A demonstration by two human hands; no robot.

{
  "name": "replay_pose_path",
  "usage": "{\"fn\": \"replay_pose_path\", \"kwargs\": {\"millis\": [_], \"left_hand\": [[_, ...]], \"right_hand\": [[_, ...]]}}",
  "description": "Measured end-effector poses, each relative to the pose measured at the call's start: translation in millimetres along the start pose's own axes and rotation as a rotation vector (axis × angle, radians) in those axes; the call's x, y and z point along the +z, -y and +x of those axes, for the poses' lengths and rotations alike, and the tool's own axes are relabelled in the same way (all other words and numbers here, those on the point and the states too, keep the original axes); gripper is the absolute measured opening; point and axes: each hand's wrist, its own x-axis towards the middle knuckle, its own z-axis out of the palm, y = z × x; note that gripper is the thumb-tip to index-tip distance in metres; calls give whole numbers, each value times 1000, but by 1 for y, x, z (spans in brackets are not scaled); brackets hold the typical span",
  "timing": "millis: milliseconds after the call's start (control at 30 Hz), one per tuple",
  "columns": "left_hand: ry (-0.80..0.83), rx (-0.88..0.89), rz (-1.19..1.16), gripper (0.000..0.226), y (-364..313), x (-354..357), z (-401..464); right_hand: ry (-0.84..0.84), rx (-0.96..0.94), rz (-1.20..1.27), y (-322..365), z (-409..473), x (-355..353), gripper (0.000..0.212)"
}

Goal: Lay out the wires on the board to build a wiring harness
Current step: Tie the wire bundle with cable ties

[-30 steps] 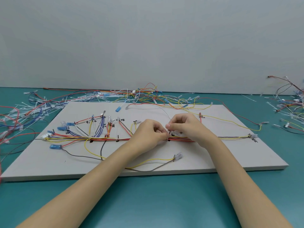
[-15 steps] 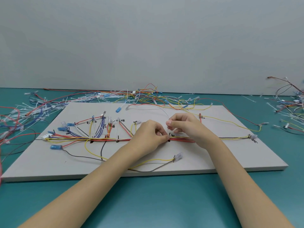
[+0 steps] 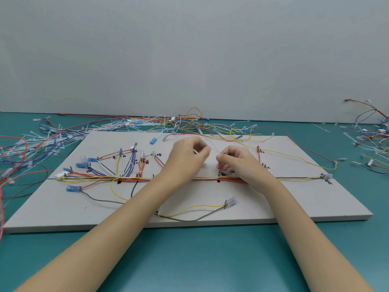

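A grey board (image 3: 273,207) lies on the teal table with a harness of red, yellow, blue and black wires (image 3: 130,177) running along its middle line. My left hand (image 3: 187,159) is raised over the board centre and pinches the tail of a white cable tie (image 3: 213,145) that arcs over to my right hand (image 3: 235,163). My right hand pinches the tie's other end just above the wire bundle (image 3: 294,178). A yellow and grey pair ends in a clear connector (image 3: 230,202) near the board's front.
Loose wires and white cable ties (image 3: 63,133) are heaped behind and left of the board. More wires (image 3: 370,138) lie at the far right. A blue terminal (image 3: 153,141) and a long yellow wire (image 3: 294,160) rest on the board's back part.
My left hand has lifted up and back from the bundle, drawing the white tie into an arc. My right hand stays at the bundle.
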Motion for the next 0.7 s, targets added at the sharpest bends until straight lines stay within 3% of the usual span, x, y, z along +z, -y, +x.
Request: {"fn": "replay_pose_path", "kwargs": {"millis": [200, 300, 433, 533, 700], "left_hand": [[-180, -24, 356, 25, 34, -39, 49], [-197, -152, 438, 29, 66, -61, 76], [-83, -381, 421, 29, 117, -83, 88], [33, -412, 450, 23, 135, -89, 93], [182, -415, 663, 43, 143, -87, 103]], "right_hand": [[8, 14, -26, -2, 1, -2, 15], [6, 15, -44, -1, 1, 0, 17], [10, 36, -41, 2, 0, 0, 19], [9, 42, -29, 4, -2, -1, 19], [11, 43, -20, 4, -2, 0, 21]]}}
